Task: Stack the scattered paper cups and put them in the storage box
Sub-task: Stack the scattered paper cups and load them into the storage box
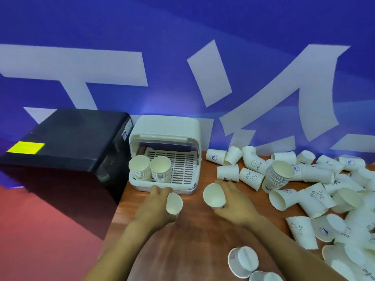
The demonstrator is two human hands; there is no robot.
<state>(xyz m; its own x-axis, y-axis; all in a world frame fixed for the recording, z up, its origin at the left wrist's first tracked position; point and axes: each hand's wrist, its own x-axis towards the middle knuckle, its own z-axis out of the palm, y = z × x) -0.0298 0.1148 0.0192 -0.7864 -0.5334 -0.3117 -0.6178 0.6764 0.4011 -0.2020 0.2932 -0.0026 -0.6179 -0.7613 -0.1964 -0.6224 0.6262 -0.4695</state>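
My left hand (155, 203) grips a white paper cup (174, 203) in front of the storage box, its mouth turned toward me. My right hand (233, 199) holds another cup (214, 194), its open mouth facing left. The white storage box (165, 126) stands open at the back of the wooden table, with two stacks of cups (140, 166) (160, 168) at the left of its slatted tray. A third stack (279, 176) leans among many scattered cups (316, 197) on the right.
A black machine (67, 147) with a yellow sticker sits left of the box. More loose cups (243, 260) lie near the table's front. The table edge (115, 211) drops to a red floor on the left. A blue wall stands behind.
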